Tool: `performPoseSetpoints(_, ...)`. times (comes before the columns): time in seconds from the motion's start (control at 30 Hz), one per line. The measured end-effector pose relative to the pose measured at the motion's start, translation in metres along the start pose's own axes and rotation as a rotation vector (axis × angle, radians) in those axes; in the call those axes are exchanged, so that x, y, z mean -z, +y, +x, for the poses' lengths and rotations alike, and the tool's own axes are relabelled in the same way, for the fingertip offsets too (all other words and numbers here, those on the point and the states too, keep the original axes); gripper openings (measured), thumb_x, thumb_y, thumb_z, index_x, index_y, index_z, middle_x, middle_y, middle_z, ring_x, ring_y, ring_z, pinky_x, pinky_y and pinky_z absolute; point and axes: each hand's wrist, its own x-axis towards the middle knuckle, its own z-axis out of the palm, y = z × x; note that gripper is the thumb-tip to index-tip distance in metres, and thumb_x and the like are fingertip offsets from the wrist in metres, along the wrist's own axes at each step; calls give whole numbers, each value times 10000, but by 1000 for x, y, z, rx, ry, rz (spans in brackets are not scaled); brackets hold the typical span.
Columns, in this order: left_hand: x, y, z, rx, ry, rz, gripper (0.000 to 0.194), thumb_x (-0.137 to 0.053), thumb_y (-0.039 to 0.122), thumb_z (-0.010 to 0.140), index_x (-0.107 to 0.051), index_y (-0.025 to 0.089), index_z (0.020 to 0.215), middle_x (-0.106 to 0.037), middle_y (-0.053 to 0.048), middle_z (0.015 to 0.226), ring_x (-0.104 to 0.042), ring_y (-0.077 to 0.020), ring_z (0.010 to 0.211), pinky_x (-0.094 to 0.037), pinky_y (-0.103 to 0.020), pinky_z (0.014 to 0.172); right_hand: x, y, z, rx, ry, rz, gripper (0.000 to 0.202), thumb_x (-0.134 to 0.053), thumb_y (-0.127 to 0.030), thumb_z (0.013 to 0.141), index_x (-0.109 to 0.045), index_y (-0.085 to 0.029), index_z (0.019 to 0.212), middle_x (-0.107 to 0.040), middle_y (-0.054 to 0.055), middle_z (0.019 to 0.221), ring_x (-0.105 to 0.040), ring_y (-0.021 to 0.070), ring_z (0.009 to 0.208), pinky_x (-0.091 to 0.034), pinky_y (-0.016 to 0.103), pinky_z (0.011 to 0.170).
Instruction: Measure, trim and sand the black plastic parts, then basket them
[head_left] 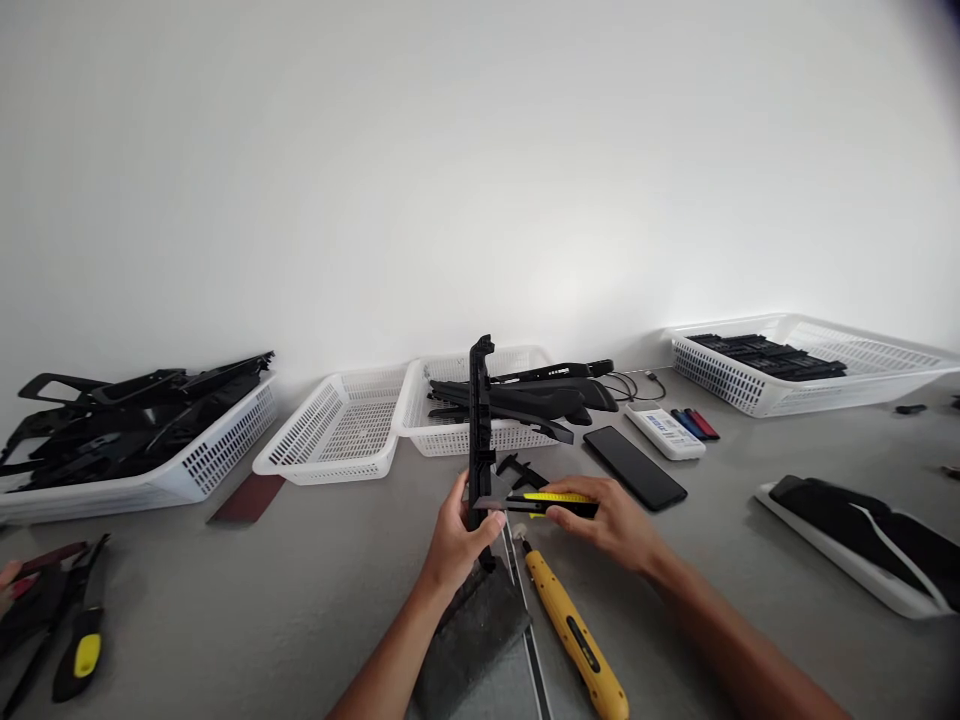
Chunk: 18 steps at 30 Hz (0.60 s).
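My left hand point(452, 545) grips a long black plastic part point(480, 430) near its lower end and holds it upright. In my right hand point(611, 520) is a yellow and black utility knife point(559, 502). Its blade points left and lies against or just in front of the part, close to my left thumb; whether it touches cannot be made out. Below my hands a dark grey cloth or pad point(480, 640) lies on the table. Beside it rests a yellow pen-shaped power tool point(574, 635). Black calipers point(521, 470) lie partly hidden behind the knife.
White baskets with black plastic parts stand at left point(225, 450), centre point(442, 440) and right point(757, 395). Another white basket point(330, 468) sits between. A phone point(634, 467), a white box point(664, 432) and a white tray point(847, 570) are at right. At far left, another person's hand point(7, 585) shows.
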Motion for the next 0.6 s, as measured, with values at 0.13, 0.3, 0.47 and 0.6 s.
performPoseSetpoints(0.13,0,-2,0,-13,-1,16,789,-832,475,803,-501,180,1456,-597,40,780,-535,-136,677,-458,-246,671,-1,1,-1,-25,74,-61,357,-618,-519,989,-776,-205,1054,-790,65,982,-702,239,849,-492,329,761)
performPoseSetpoints(0.3,2,-3,0,-21,7,34,802,-849,451,782,-507,192,1460,-659,-11,904,-604,-178,802,-492,-270,738,-1,2,-2,-64,51,-102,371,-607,-534,966,-736,-195,887,-711,31,763,-593,189,674,-383,298,615)
performPoseSetpoints(0.47,2,-7,-1,6,6,-1,817,-828,523,835,-490,191,1501,-592,35,792,-512,-124,644,-438,-240,621,-2,3,-2,-61,115,-114,379,-592,-540,968,-734,-196,896,-724,37,790,-603,192,684,-395,298,631)
performPoseSetpoints(0.6,-1,-10,-1,42,14,-97,793,-716,620,919,-458,181,1527,-525,66,689,-424,-102,551,-376,-222,533,-5,3,1,-80,59,-133,396,-567,-541,990,-742,-197,903,-730,34,769,-625,194,675,-414,298,620)
